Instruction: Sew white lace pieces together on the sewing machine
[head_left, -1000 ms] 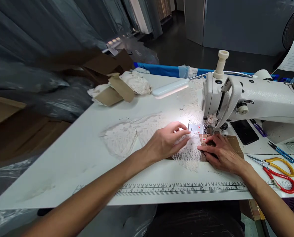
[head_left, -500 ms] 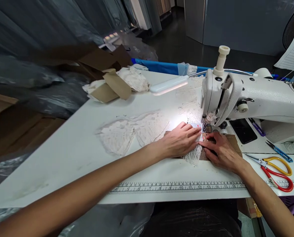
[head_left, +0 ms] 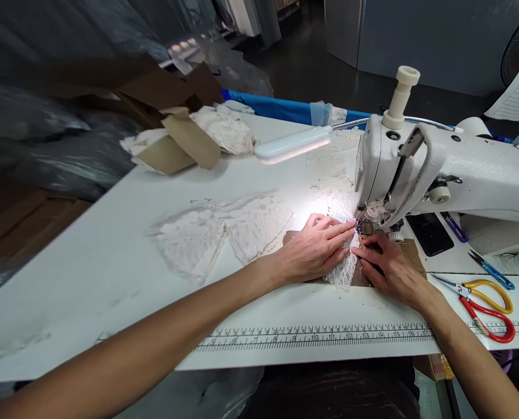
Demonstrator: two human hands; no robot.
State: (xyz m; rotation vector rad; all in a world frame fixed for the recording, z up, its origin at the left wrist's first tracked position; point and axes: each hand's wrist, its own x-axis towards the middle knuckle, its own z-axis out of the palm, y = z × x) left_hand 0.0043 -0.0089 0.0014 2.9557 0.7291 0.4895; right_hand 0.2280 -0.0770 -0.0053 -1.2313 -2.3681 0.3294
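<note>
On your white table (head_left: 89,291), keep the lace (head_left: 341,274) smooth: left hand (head_left: 314,249) lies flat, right hand (head_left: 386,265) rests spread beside it.

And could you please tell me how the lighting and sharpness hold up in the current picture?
Head view, centre: bright glare on the table beyond the left hand, near the lamp, though the lace under that hand shows its mesh; head view, left: cardboard looks smeared and stretched; head view, top: the floor is dim.

The table (head_left: 98,262) is open leftward; the sewing machine (head_left: 473,174) blocks the right rear.
</note>
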